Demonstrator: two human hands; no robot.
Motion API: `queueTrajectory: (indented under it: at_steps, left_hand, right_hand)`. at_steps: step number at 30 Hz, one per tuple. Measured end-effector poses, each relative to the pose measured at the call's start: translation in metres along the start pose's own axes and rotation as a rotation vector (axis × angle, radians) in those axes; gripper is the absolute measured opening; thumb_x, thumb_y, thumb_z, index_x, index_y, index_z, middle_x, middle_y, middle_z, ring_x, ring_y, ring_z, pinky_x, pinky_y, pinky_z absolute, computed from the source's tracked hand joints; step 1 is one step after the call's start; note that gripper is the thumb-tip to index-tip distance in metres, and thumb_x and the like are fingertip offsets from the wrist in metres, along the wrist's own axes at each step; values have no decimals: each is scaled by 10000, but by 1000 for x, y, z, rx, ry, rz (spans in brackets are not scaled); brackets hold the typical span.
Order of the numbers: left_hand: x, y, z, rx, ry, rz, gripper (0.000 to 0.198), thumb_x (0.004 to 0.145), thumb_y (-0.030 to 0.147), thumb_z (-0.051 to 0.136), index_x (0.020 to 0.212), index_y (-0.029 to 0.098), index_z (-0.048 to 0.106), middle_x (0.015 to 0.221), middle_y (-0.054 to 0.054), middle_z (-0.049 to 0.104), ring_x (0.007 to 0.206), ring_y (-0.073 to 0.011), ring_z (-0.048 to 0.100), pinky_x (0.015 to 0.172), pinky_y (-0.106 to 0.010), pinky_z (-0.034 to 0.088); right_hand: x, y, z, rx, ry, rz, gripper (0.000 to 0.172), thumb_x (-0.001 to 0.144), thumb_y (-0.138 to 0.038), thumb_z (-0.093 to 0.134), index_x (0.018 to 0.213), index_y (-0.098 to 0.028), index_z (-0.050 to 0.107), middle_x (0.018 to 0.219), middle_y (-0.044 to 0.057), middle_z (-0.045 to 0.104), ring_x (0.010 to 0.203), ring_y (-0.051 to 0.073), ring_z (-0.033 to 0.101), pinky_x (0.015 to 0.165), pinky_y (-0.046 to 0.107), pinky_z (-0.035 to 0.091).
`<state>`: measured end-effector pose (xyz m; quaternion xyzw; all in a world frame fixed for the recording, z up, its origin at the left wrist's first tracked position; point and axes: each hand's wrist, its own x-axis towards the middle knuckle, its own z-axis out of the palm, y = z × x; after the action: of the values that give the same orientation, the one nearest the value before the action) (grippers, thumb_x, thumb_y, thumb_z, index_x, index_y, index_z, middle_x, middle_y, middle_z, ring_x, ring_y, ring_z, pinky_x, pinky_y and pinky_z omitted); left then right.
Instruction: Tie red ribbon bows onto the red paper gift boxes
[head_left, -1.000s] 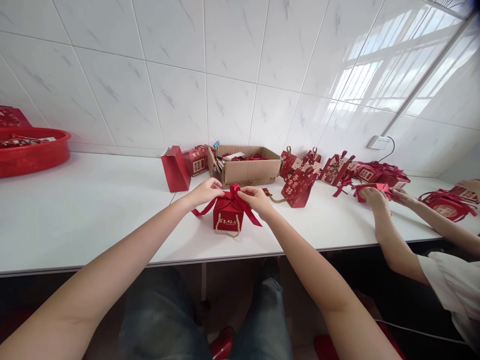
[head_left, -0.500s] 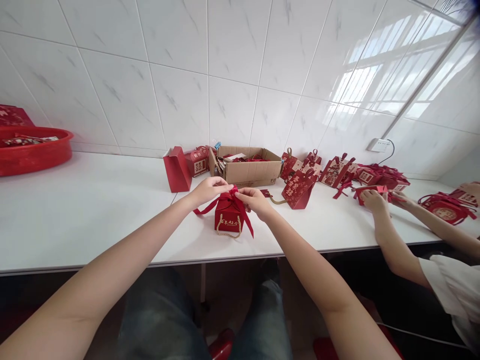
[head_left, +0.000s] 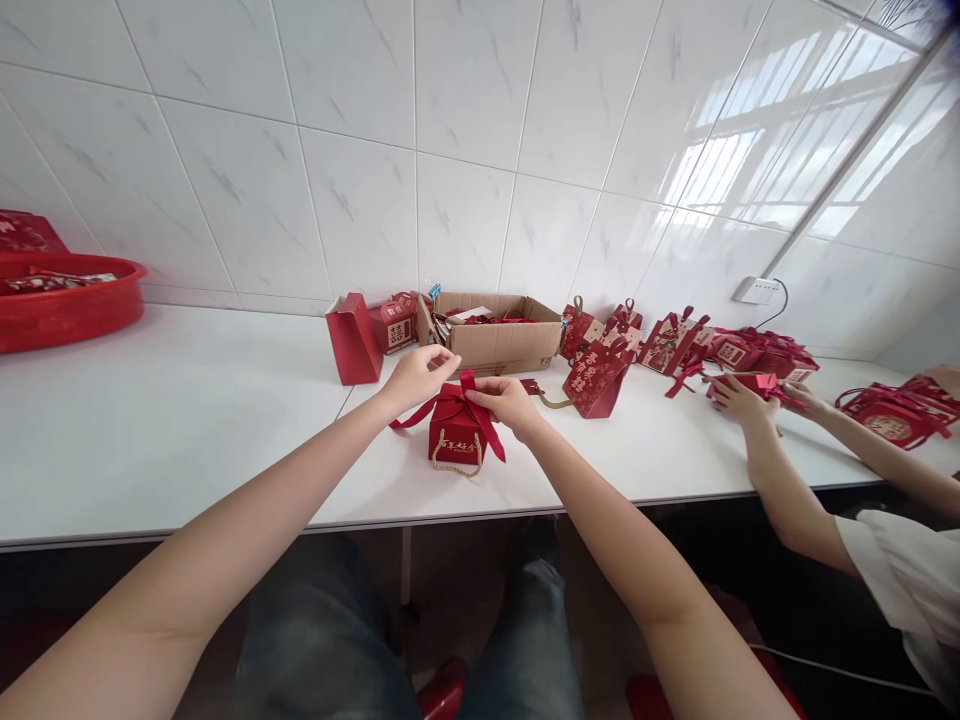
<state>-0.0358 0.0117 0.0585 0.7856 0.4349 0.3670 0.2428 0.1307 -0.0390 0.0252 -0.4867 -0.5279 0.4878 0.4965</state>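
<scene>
Red gift box, gold lettering on the front, upright on the white table, pretty close to the front edge and right between both hands. Twisted rope handle drooping down in front. Red satin ribbon across the top, with a loop sticking up and long tails going off to both sides. Right hand pinching the ribbon between thumb and fingers, just right of the loop. Left hand just above and to the left of the loop, fingertips drawn close together. Can't tell if gripping anything.

Behind all that, an open cardboard carton with red stuff inside, plus a blue clip at the left corner. Left of the carton, a double-happiness gable box and a plain red box, open on top. To the right, a bunch of patterned red boxes. Way over on the left, a big red plastic basin. On the right, a co-worker's hands on another red box, with a white power strip on the tiled wall beyond.
</scene>
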Motion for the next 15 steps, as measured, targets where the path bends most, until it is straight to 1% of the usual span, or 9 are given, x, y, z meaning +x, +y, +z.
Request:
queueTrajectory:
  at_steps: [2, 4, 6, 8, 9, 11, 13, 14, 15]
  left_hand:
    - [0, -9, -2, -2, -40, -151, 336, 778, 499, 533, 890, 191, 609, 980, -60, 686, 876, -213, 619, 743, -290, 455]
    - [-1, -18, -4, 13, -153, -304, 378, 721, 515, 592, 922, 194, 589, 954, -66, 684, 827, -213, 625, 684, -283, 452]
    - [-3, -24, -8, 49, -284, -386, 430, 661, 549, 642, 903, 195, 601, 873, -60, 684, 739, -204, 611, 613, -274, 432]
    - [-4, -25, -13, 109, -374, -379, 432, 623, 585, 660, 785, 185, 628, 754, -48, 659, 655, -187, 568, 552, -265, 388]
    - [-3, -23, -16, 132, -389, -351, 428, 614, 597, 662, 708, 181, 629, 696, -39, 634, 623, -175, 540, 531, -261, 363]
    - [-1, -14, -23, 147, -366, -273, 417, 595, 589, 681, 589, 178, 612, 612, -21, 575, 581, -151, 488, 507, -256, 320]
    - [3, -1, -29, 113, -330, -232, 383, 576, 547, 711, 549, 180, 608, 562, -5, 525, 533, -129, 438, 481, -257, 283]
    - [5, 6, -31, 79, -334, -228, 362, 573, 522, 721, 543, 179, 611, 542, 0, 505, 506, -118, 413, 466, -260, 265]
    - [7, 14, -32, 39, -363, -238, 344, 571, 500, 730, 538, 177, 615, 520, 4, 488, 477, -109, 389, 451, -263, 248]
  right_hand:
    - [-1, -1, 0, 27, 0, -5, 124, 711, -254, 716, 773, -160, 665, 655, -5, 669, 420, 46, 423, 382, 185, 323]
    - [-2, -2, 0, 52, -5, -10, 108, 715, -238, 704, 755, -160, 640, 692, 4, 694, 383, 31, 369, 358, 185, 291]
    - [-1, -3, 0, 55, -8, -3, 79, 728, -213, 676, 757, -162, 623, 737, 17, 715, 372, 27, 363, 349, 181, 284]
    - [0, -4, 0, 14, 12, 14, 41, 745, -193, 635, 769, -161, 626, 750, 25, 722, 362, 29, 371, 345, 181, 289]
    - [1, -4, 0, -31, 30, 22, 40, 749, -183, 613, 771, -159, 636, 752, 27, 723, 357, 32, 380, 345, 185, 295]
    - [3, -5, 2, -144, 70, 33, 84, 734, -158, 583, 759, -157, 664, 748, 24, 721, 356, 40, 411, 354, 193, 312]
    - [5, -6, 4, -237, 103, 39, 124, 692, -129, 577, 728, -162, 691, 699, 9, 707, 361, 51, 439, 370, 199, 328]
    - [6, -7, 5, -270, 115, 38, 140, 670, -118, 578, 710, -165, 703, 663, -1, 694, 365, 55, 444, 380, 201, 337]
    - [7, -7, 6, -299, 125, 31, 151, 654, -114, 580, 697, -170, 714, 627, -10, 679, 374, 59, 445, 394, 203, 347]
